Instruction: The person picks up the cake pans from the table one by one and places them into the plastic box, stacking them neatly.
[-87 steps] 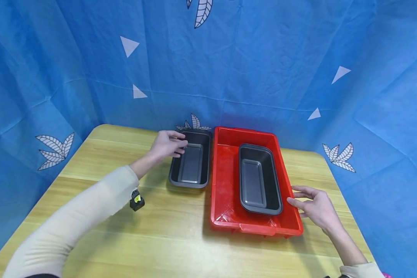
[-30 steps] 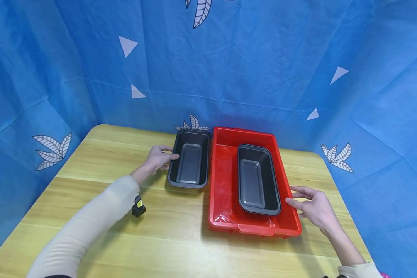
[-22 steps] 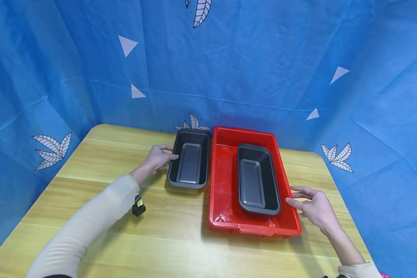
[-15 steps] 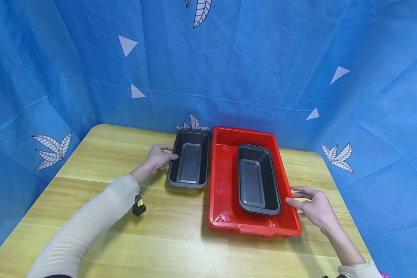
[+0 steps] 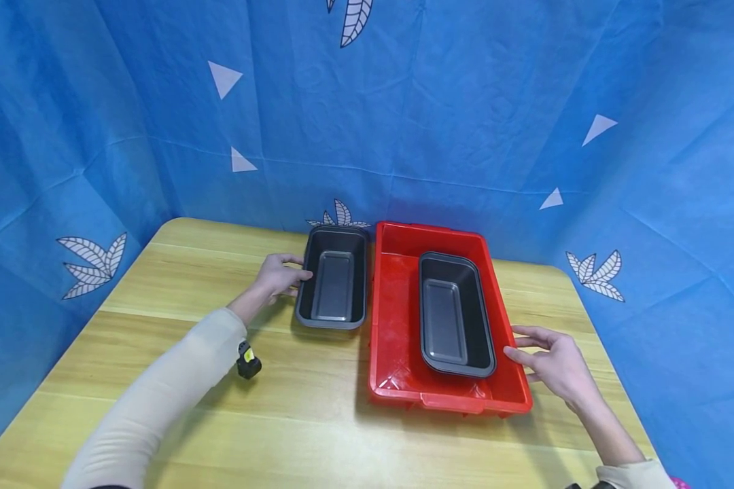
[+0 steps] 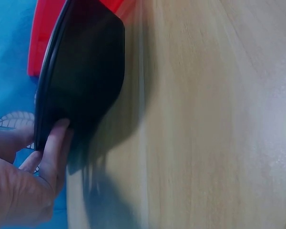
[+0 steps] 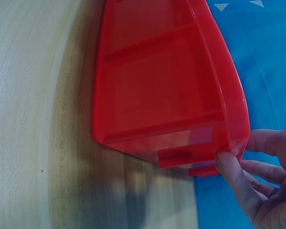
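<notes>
A dark grey loaf pan (image 5: 335, 288) stands on the table to the left of a red plastic tray (image 5: 394, 326). My left hand (image 5: 279, 277) pinches the pan's left rim, thumb over the edge; in the left wrist view its fingers (image 6: 55, 148) press the outer wall. Inside the tray, towards its right side, lies a second dark loaf pan (image 5: 449, 319). At the tray's right wall, my right hand (image 5: 556, 363) grips the rim between thumb and fingers. The right wrist view has that hand (image 7: 267, 183) at the tray's outer side.
Pale wooden table (image 5: 306, 428) lies under everything. Blue cloth (image 5: 434, 102) with leaf and triangle prints hangs behind and at both sides. The left pan and the tray stand close together. A black device (image 5: 249, 363) sits at my left wrist.
My left hand was over the left loaf pan; it has moved down and left onto that pan's rim and now pinches it. The right hand keeps its place on the tray.
</notes>
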`<state>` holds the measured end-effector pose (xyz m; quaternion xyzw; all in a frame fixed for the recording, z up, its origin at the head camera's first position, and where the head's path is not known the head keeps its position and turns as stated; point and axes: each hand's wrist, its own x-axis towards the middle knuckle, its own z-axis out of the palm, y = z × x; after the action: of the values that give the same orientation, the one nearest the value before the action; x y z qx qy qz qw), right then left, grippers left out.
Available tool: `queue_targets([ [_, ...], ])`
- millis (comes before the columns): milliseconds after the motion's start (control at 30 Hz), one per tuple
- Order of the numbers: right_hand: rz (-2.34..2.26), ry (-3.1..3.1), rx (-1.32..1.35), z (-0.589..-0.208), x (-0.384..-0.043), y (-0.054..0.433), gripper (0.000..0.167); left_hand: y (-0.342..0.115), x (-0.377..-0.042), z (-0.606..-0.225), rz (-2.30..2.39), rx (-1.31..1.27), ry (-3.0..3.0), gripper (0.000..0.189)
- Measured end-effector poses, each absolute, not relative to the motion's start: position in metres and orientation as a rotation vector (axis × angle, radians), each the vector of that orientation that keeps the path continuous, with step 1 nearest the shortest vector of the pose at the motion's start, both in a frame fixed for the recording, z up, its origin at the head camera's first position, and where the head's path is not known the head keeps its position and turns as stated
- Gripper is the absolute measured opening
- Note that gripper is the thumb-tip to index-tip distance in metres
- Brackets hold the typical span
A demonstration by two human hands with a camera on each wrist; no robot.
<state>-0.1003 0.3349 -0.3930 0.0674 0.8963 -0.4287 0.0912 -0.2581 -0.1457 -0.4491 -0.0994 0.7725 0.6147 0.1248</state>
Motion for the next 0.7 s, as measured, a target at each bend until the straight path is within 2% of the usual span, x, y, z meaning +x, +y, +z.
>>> queue_targets([
  [700, -1.271, 2.671, 0.185, -0.393, -0.100, 0.335, 0.063, -0.169, -0.238, -0.442, 1.946, -0.314, 2.126, 0.057],
])
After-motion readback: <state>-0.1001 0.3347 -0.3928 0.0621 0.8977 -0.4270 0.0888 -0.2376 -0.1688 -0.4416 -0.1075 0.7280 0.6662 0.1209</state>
